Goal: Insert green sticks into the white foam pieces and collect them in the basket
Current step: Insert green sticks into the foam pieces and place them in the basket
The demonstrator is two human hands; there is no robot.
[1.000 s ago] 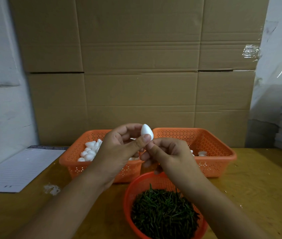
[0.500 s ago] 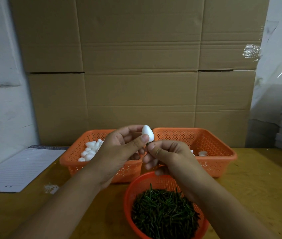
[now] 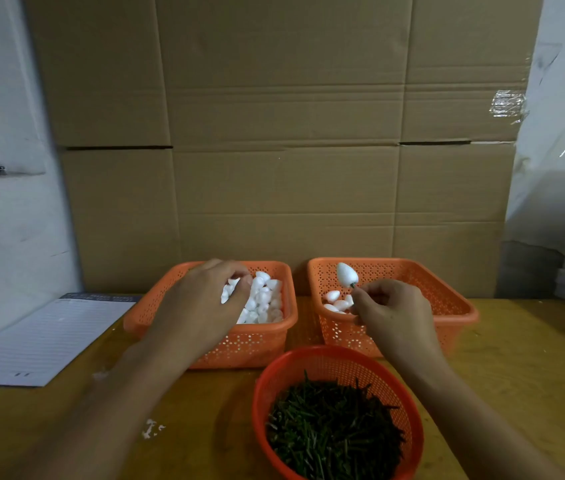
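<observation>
The right hand (image 3: 395, 317) pinches a tiny green stick (image 3: 353, 286) with a white foam piece (image 3: 347, 274) on top, held over the right basket (image 3: 447, 292) at 1 o'clock. The left hand (image 3: 205, 303) digs into the loose foam pieces (image 3: 263, 299) in the left basket (image 3: 156, 306) at 11 o'clock; I cannot tell if it grips one. Foam looks light and easy to dent, so hold it softly by its fat sides. The round basket (image 3: 308, 358) of sticks (image 3: 333, 431) sits at 6 o'clock.
</observation>
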